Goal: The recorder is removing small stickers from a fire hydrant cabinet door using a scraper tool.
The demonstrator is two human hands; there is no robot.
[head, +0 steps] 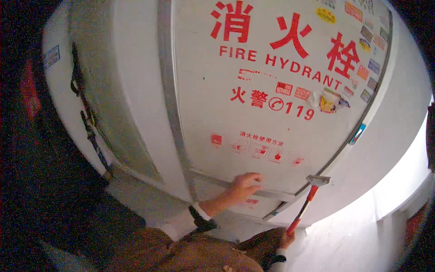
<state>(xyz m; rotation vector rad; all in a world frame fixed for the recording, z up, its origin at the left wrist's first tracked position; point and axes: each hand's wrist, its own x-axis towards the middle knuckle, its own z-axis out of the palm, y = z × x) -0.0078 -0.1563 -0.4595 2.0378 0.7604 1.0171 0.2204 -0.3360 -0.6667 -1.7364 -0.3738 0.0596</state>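
My right hand (289,238) grips the red lower handle of a long scraper (302,211). The wide metal scraper head (318,180) points up and away from me, near the lower right edge of a fire hydrant cabinet door (210,112). Whether its blade touches the surface cannot be made out. Reaching forward, my left hand (245,183) is in front of the door's lower part with fingers bent and a gap to the thumb. Nothing shows in it. A partly torn sticker (328,103) clings to the door at the right, under the large red lettering.
Several small stickers (366,44) dot the door's upper right. A blue latch (357,134) sits at its right edge. Below is a smaller panel (234,204). A white wall (380,149) adjoins on the right, and dark cords or straps (89,125) hang at the left.
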